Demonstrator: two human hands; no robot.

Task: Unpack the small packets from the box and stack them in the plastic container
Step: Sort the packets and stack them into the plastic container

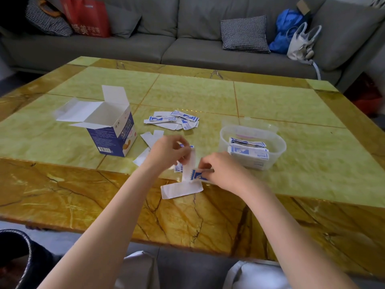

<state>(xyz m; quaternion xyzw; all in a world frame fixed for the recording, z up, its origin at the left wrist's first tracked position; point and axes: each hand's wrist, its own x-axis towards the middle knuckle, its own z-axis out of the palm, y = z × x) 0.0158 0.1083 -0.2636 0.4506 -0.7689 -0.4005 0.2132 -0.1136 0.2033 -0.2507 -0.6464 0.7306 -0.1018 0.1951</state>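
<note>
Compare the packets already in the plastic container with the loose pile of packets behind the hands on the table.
The packets in the container lie in a fairly neat stack, while the loose pile is scattered and overlapping at odd angles. The stacked ones sit inside the clear plastic container; the pile rests directly on the table, beside the open box. Both show the same white wrappers with blue print.

Blurred with motion: left hand [168, 150], fingertips indistinct. Hidden under both hands: parts of near packets [199, 176]. Too small to read: box [113, 138] print. Cut by near-left edge: dark bin [14, 257]
</note>
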